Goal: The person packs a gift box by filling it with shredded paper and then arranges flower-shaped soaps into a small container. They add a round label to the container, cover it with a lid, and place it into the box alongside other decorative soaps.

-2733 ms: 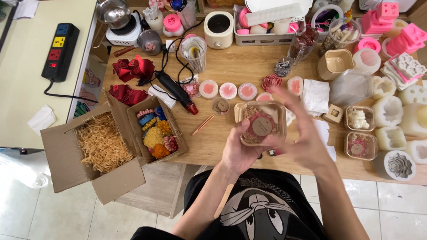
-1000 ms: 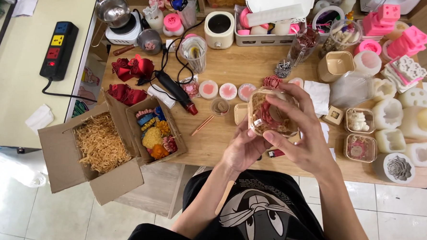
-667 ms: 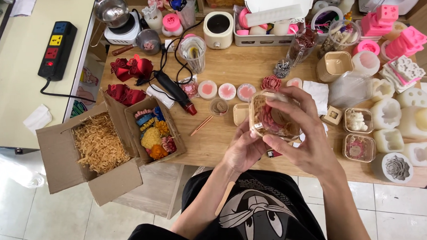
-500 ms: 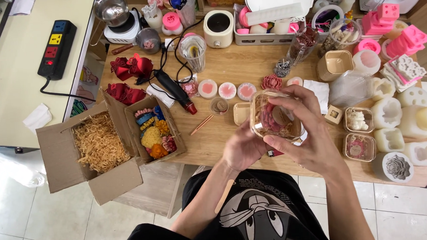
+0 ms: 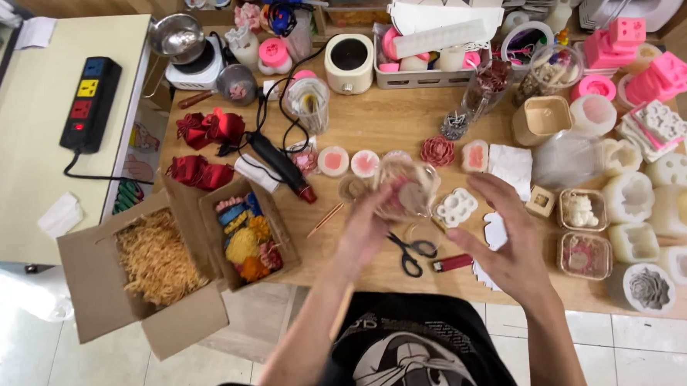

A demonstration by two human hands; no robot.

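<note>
Far left of frame, a black power strip [image 5: 85, 101] lies on the pale side table [image 5: 17, 138]. Lower left, an open cardboard box [image 5: 143, 283] holds straw-coloured shred, and a smaller box [image 5: 245, 234] beside it holds coloured bits. Centre of frame, your left hand [image 5: 364, 231] is raised over the wooden table [image 5: 386, 114], fingers closed around the lower left side of the clear plastic box [image 5: 405, 186]; the box sits at your fingertips, up and to the right of your palm, blurred, with pink and tan contents showing through. Just below it, black scissors [image 5: 412, 252] and a red lighter [image 5: 452, 263] lie on the table between your two hands. A small white mould [image 5: 456, 207] sits just right of the clear box. Your right hand [image 5: 508, 244] is right of centre, fingers spread, holding nothing, apart from the box and hovering over white paper shapes [image 5: 496, 229]. Further right, two small clear containers [image 5: 581, 233] sit near the table edge, with white silicone moulds [image 5: 630, 219] beyond them at the right edge.
</note>
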